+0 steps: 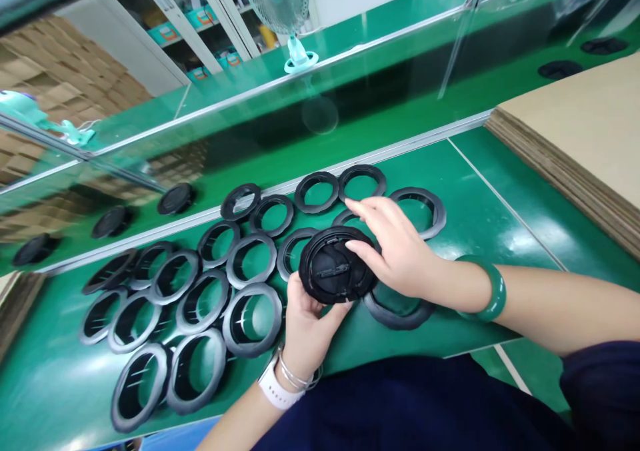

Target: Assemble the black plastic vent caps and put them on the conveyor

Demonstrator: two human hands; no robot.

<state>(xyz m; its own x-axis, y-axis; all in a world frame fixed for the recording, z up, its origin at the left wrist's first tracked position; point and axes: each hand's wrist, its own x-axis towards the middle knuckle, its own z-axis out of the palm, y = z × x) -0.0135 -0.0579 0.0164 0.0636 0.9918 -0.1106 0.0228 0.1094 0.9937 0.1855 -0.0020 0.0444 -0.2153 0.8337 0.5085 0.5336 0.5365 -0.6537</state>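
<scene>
A round black plastic part (334,269) with a ribbed inner face is held up over the green table, tilted toward me. My left hand (313,324) grips it from below, thumb at its lower edge and fingers hidden behind it. My right hand (395,244) is at its upper right; the thumb rests on the inner face and the fingers reach over the far rim. Around the part lie several black rings (251,260), spread over the table to the left and behind. One ring (400,314) lies partly under my right wrist.
The green table (500,238) ends at a metal rail, with a green conveyor belt (265,151) beyond it carrying black round parts (176,198). Stacked cardboard sheets (580,124) stand at the right. Behind a clear panel is a fan (277,1).
</scene>
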